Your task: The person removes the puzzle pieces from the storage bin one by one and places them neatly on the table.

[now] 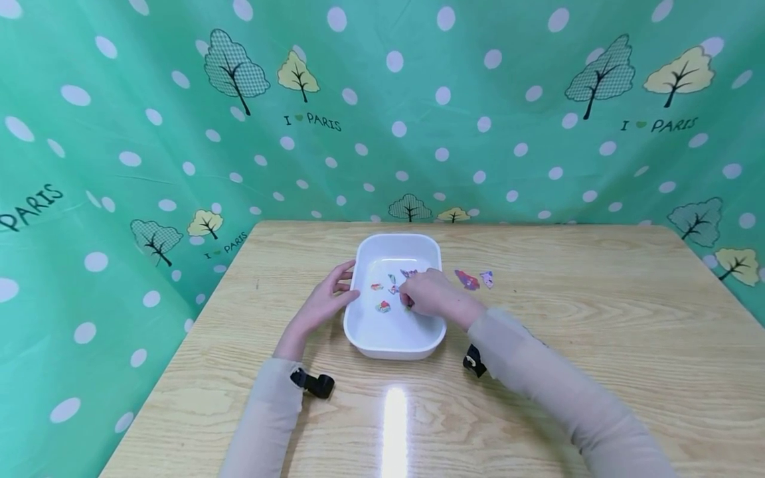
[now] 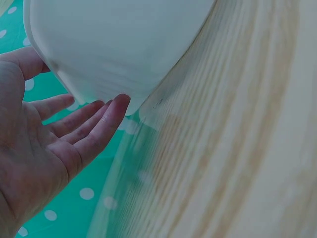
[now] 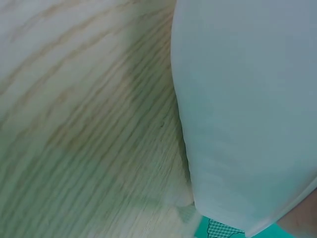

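A white plastic tub (image 1: pixel 394 335) stands on the wooden table, with several small colourful paper-like cutouts inside, among them a red and green piece (image 1: pixel 383 307). At its left side my left hand (image 1: pixel 325 299) holds the rim, thumb over the edge and the other fingers along the outer wall. My right hand (image 1: pixel 431 292) reaches over the right side into the tub, fingers bent down among the cutouts. A small dark bit shows by its fingertips; whether they pinch it is hidden. The right wrist view shows mostly the tub's outer wall (image 3: pixel 242 109).
Right of the tub lie a red and purple cutout (image 1: pixel 467 279) and a smaller pale purple one (image 1: pixel 487 279). A green curtain (image 1: pixel 382 159) with white dots hangs behind the table (image 1: pixel 597 332). Black wrist cameras sit under both sleeves.
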Demonstrator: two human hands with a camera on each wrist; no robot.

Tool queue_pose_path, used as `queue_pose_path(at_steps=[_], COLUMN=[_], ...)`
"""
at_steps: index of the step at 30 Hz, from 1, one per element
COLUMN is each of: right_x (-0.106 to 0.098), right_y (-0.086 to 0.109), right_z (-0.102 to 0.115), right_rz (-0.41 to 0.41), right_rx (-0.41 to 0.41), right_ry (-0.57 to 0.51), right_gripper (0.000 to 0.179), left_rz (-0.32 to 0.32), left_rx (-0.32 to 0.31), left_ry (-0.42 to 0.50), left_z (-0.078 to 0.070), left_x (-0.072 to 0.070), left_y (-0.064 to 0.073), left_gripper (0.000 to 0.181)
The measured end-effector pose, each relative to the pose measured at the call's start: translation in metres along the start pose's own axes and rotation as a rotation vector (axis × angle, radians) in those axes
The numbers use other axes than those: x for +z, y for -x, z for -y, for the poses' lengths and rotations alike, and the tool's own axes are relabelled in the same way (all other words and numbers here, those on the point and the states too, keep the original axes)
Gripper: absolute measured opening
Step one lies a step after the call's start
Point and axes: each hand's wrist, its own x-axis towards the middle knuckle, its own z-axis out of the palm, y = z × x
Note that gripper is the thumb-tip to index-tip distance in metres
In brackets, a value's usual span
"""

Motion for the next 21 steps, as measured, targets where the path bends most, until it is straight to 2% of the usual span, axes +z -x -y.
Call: queue_pose_path(at_steps=[12,21], right_x=[0.0000,-0.0018], right_y=[0.0010,0.0018], right_z=[0.0003,-0.0011], right_rz=[0.014,-0.003], right_rx=[0.013,-0.014], right_ry=[-0.007,-0.011], right_gripper=[0.012,0.015], left_rz=[0.005,0.002], left_rx=[0.008,0.006], left_ry=[0.001,0.003], left_z=[0.0029,0.0042], left_x=[0.0004,0.0003], left_y=[-0.0007,-0.0017], left_gripper=[0.062,0.061])
